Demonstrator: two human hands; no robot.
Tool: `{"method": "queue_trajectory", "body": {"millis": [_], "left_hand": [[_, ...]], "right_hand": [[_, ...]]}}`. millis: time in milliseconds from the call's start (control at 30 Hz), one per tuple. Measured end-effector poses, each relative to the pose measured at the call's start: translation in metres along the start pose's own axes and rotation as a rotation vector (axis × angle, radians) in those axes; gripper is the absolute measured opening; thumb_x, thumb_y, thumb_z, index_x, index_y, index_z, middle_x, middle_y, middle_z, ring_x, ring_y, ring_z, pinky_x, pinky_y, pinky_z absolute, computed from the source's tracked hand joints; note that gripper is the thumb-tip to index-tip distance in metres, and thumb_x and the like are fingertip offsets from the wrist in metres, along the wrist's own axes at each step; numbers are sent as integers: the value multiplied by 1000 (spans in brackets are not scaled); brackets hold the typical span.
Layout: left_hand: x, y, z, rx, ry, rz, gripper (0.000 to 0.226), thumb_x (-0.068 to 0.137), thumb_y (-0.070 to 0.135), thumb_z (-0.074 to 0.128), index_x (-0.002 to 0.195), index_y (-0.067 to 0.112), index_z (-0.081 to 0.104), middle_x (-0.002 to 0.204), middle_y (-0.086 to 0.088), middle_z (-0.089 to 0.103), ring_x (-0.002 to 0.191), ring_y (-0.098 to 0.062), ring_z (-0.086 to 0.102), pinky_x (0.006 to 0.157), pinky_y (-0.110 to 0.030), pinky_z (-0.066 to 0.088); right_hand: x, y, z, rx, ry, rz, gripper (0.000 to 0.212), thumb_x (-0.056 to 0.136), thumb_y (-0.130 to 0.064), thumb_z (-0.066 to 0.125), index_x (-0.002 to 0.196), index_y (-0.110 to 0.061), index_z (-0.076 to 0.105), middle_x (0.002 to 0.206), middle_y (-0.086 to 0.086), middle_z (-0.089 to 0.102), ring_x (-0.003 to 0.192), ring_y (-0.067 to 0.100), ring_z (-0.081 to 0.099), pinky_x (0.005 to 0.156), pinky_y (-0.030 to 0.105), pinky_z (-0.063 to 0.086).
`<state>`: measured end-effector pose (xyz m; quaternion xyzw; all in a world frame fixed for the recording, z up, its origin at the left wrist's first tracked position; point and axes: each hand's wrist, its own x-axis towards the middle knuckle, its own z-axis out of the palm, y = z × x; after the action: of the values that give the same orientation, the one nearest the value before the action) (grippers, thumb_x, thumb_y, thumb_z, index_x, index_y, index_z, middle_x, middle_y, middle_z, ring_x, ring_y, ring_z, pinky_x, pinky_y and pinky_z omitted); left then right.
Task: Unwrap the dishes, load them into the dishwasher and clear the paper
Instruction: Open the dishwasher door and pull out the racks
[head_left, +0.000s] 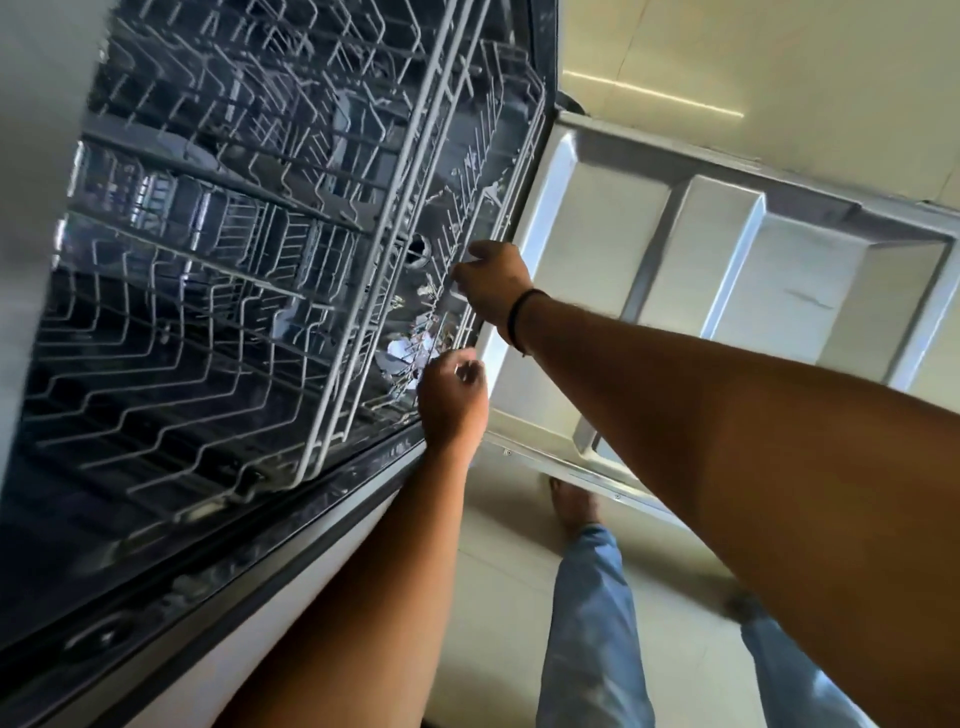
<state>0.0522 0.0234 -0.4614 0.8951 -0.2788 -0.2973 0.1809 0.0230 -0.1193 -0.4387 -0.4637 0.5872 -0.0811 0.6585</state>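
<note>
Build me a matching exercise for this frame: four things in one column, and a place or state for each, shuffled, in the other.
Things:
1. right hand
2. left hand
3. door
4. wristband

Places or states:
A. folded down open, inner panel showing
B. black, around the right wrist
C. on the rack's front edge, the farther hand
D. fingers curled at the rack's near corner, the closer hand

Pairs: 1-C, 2-D, 3-A, 4-B

Whether either hand actually grips the rack wire cannot be told through the blur.
</note>
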Motion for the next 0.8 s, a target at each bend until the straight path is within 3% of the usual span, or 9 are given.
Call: {"method": "queue_trajectory", "body": {"millis": [100,167,233,333,433,533,633,700,800], "left_hand": [[11,0,-5,104,206,-23,42,90,17,67,131,6,62,134,-19,61,125,-35,54,102,-35,40],[22,-3,-5,59,61,-181,54,100,29,59,146,3,46,148,-20,50,135,-36,48,109,-39,37],[26,-5,-1,11,-98,-284,52,106,37,43,144,2,49,145,-21,53,131,-37,51,104,-40,41],[21,-6,3,46,-127,-235,45,109,32,35,133,3,59,137,-19,59,125,-36,55,97,-37,42],[15,-5,9,53,-105,-201,40,108,30,39,125,4,63,131,-17,63,119,-35,58,91,-36,42],[8,-1,16,85,-118,-171,37,107,29,41,124,5,64,129,-19,65,116,-35,60,87,-35,43],[-2,0,23,79,-115,-155,38,106,30,45,127,5,65,128,-18,67,116,-35,62,90,-36,46],[-9,-1,30,91,-120,-127,36,104,31,48,123,8,69,120,-17,70,109,-35,65,91,-39,51],[-20,1,43,60,-145,-103,34,103,27,50,106,1,71,104,-24,72,96,-40,66,81,-43,51]], "right_hand": [[7,1,3,45,-10,33,44,93,-13,65,134,-1,57,110,21,70,94,34,68,79,39,55],[10,1,6,100,-23,62,51,94,-11,64,141,2,49,114,23,68,91,32,69,82,40,58],[11,1,8,197,-22,89,54,93,-10,66,142,3,47,108,21,67,84,29,66,78,40,58],[11,2,4,279,-50,114,47,95,-11,67,138,1,52,97,18,64,81,26,61,67,34,50],[9,4,-6,323,-71,125,35,97,-7,62,130,6,56,95,18,62,81,25,62,69,32,50],[8,9,-11,307,-38,125,10,97,-4,58,96,1,66,84,17,60,72,24,58,67,35,45],[12,20,-19,255,-5,137,27,90,-2,59,65,-13,59,79,16,60,75,26,58,69,41,46],[9,25,-30,234,-8,143,31,92,2,56,66,-14,57,84,16,59,80,24,57,68,38,49],[5,39,-49,313,4,164,24,96,5,53,75,-6,56,80,16,60,72,26,62,59,30,56]]}}
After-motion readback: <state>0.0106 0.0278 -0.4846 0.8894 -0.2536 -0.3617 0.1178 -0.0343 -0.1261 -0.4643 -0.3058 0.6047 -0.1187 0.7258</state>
